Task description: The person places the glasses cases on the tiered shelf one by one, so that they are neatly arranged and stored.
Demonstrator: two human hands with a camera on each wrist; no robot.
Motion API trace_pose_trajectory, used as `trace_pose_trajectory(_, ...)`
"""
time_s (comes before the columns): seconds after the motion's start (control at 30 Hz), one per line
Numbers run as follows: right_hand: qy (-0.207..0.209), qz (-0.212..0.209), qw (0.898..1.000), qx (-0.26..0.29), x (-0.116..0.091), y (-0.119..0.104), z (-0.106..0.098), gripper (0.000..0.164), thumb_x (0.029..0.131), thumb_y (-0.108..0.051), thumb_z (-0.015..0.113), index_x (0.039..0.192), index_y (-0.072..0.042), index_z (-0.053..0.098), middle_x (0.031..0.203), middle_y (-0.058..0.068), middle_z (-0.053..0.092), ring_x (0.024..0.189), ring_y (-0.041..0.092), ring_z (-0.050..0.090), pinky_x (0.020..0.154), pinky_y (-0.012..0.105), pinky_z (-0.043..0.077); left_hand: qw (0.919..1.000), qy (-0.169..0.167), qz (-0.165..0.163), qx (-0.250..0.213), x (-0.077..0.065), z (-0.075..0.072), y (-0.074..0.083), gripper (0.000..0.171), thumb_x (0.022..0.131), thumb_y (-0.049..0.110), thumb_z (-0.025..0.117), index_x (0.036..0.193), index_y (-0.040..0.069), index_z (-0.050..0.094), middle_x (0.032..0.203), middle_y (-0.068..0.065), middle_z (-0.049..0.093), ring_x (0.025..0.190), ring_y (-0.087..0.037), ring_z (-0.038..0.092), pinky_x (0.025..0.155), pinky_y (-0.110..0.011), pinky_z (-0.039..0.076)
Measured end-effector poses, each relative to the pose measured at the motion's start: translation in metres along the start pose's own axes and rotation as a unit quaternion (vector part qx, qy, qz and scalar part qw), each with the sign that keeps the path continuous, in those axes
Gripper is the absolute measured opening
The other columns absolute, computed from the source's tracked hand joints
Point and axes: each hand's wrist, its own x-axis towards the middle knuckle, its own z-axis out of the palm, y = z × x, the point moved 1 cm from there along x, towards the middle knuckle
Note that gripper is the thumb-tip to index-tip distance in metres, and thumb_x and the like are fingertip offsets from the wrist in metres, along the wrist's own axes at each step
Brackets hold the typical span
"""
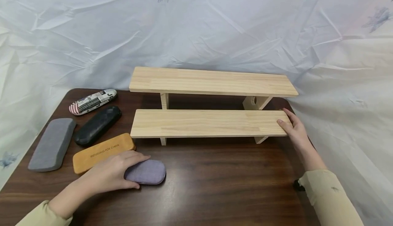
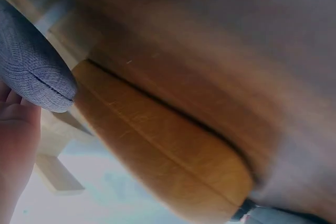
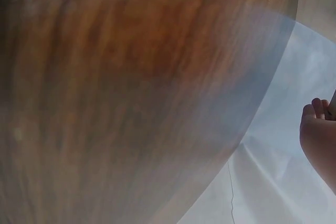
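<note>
My left hand [image 1: 110, 171] grips the left end of a purple-grey fabric glasses case [image 1: 150, 172], thumb on the near side and fingers over the far side. In the left wrist view the same case shows at the upper left, beside a mustard-yellow case [image 2: 163, 145]. My right hand [image 1: 297, 135] holds the right end of the lower board of a two-tier pale wooden rack [image 1: 196, 123], its thumb on top. The right wrist view catches only part of that hand at its right edge.
Left of the rack lie a newspaper-print case [image 1: 93, 102], a black case [image 1: 97, 126] and a grey case [image 1: 53, 144]. All rest on a dark brown wooden table [image 1: 221, 185]. A white printed sheet [image 1: 215, 24] hangs behind and beside the table.
</note>
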Motion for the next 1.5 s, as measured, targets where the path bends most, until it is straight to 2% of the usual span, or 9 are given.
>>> trace_pose_trajectory(0.2,0.002,0.002,1.000,-0.001,-0.001,0.000,0.001,0.075,0.110,-0.028,0.057,0.170,-0.005,0.019,0.169,0.035,0.024,0.128,0.001,0.042,0.091,0.001,0.036,0.9979,0.054,0.032,0.015,0.012,-0.012,0.004,0.081,0.070,0.038,0.100,0.140,0.012,0.068,0.125,-0.001,0.074,0.110,-0.020,0.073,0.087,-0.043,0.063)
trace_pose_trajectory(0.4,0.001,0.004,1.000,0.003,-0.003,0.001,0.001,0.074,0.110,-0.026,0.057,0.170,-0.005,0.019,0.168,0.035,0.024,0.124,0.000,0.042,0.090,0.002,0.037,0.9903,0.114,0.068,0.042,0.029,-0.028,0.001,0.087,0.063,0.038,0.103,0.138,0.009,0.069,0.123,-0.003,0.076,0.110,-0.020,0.073,0.087,-0.042,0.062)
trace_pose_trajectory(0.5,0.002,0.003,1.000,0.004,-0.003,0.001,0.001,0.074,0.110,-0.026,0.057,0.170,-0.005,0.019,0.167,0.035,0.025,0.123,-0.001,0.042,0.090,0.002,0.037,0.9883,0.126,0.074,0.043,0.039,-0.036,-0.002,0.088,0.062,0.036,0.103,0.138,0.008,0.069,0.122,-0.004,0.076,0.110,-0.022,0.073,0.089,-0.045,0.062)
trace_pose_trajectory(0.77,0.002,0.005,1.000,0.000,-0.003,0.003,0.001,0.074,0.110,-0.027,0.057,0.170,-0.006,0.019,0.169,0.033,0.024,0.127,-0.001,0.041,0.091,0.001,0.036,0.9943,0.094,0.035,0.035,0.067,-0.054,-0.011,0.080,0.071,0.034,0.100,0.139,0.006,0.069,0.128,-0.009,0.076,0.118,-0.027,0.072,0.097,-0.048,0.060)
trace_pose_trajectory(1.0,0.003,0.002,1.000,-0.003,-0.002,0.001,0.001,0.073,0.110,-0.027,0.057,0.170,-0.006,0.020,0.167,0.034,0.026,0.117,-0.007,0.043,0.089,0.002,0.038,0.9951,0.092,0.033,0.014,0.092,-0.056,-0.020,0.078,0.071,0.029,0.101,0.138,0.004,0.069,0.131,-0.012,0.074,0.122,-0.031,0.069,0.099,-0.050,0.058)
trace_pose_trajectory(1.3,0.003,0.000,1.000,-0.007,-0.001,0.001,0.000,0.073,0.110,-0.027,0.056,0.170,-0.006,0.019,0.167,0.034,0.026,0.116,-0.008,0.043,0.089,0.002,0.037,0.9978,0.064,0.013,0.012,0.119,-0.074,-0.017,0.075,0.076,0.029,0.098,0.139,0.004,0.068,0.133,-0.014,0.072,0.124,-0.031,0.068,0.104,-0.051,0.056)
trace_pose_trajectory(1.5,0.005,-0.002,1.000,-0.002,-0.002,0.000,0.001,0.073,0.110,-0.026,0.057,0.170,-0.006,0.021,0.167,0.033,0.026,0.115,-0.007,0.043,0.089,0.003,0.038,0.9991,0.041,0.000,0.014,0.133,-0.077,-0.017,0.074,0.078,0.030,0.096,0.141,0.005,0.067,0.136,-0.014,0.072,0.128,-0.032,0.066,0.108,-0.053,0.054)
